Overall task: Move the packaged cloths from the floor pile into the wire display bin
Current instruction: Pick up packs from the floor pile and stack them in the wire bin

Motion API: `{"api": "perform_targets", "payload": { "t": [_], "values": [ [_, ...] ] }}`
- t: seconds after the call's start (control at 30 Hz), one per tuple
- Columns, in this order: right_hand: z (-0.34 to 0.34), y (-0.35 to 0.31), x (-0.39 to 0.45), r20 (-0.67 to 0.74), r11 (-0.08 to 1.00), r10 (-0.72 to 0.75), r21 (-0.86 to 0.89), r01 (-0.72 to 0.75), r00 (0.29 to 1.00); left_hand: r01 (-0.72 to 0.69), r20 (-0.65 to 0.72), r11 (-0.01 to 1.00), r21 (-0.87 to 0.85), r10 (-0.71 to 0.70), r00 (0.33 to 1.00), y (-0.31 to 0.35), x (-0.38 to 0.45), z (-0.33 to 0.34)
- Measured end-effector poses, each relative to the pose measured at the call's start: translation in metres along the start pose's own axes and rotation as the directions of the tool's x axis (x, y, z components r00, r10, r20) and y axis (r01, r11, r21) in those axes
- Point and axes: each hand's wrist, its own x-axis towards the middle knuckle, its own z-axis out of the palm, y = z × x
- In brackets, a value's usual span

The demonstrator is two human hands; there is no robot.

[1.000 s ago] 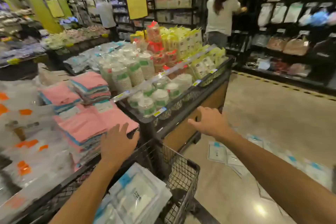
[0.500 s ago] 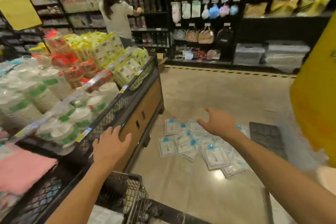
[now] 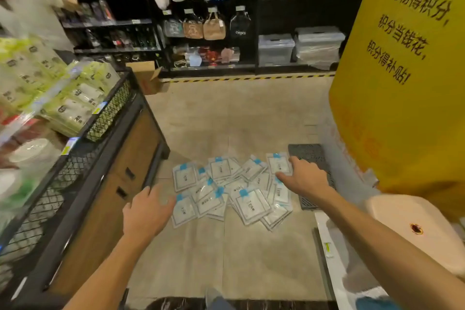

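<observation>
A loose pile of packaged cloths [image 3: 231, 187], flat clear bags with white cloths and blue tabs, lies spread on the beige floor in the middle of the view. My left hand [image 3: 144, 210] hovers open above the pile's left edge, fingers relaxed, holding nothing. Over the pile's right edge my right hand [image 3: 303, 177] reaches forward, open and empty, fingers spread. The wire display bin is out of the frame.
A black-framed wire-mesh display stand [image 3: 105, 118] with wooden drawers and stacked goods fills the left. A yellow pillar [image 3: 402, 78] stands on the right, with a dark floor grate [image 3: 308, 156] beside it. Black shelving [image 3: 214, 33] lines the back; a person [image 3: 27, 12] stands far left.
My view has swung right and down, from the display bins to the floor pile. Both hands have moved with it and now hang over the packages.
</observation>
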Motion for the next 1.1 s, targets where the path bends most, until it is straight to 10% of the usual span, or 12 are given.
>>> {"api": "perform_targets", "payload": {
  "t": [0.6,1.1],
  "values": [
    [0.007,0.063,0.162,0.077,0.948,0.311,0.049,-0.315,0.947,-0.145,0.300,0.989,-0.039,0.150,0.942,0.121,0.240,0.092],
    [0.152,0.129,0.401,0.399,0.970,0.172,0.092,-0.226,0.901,0.435,0.567,0.884,-0.173,-0.272,0.778,0.185,0.266,0.322]
  ]
}}
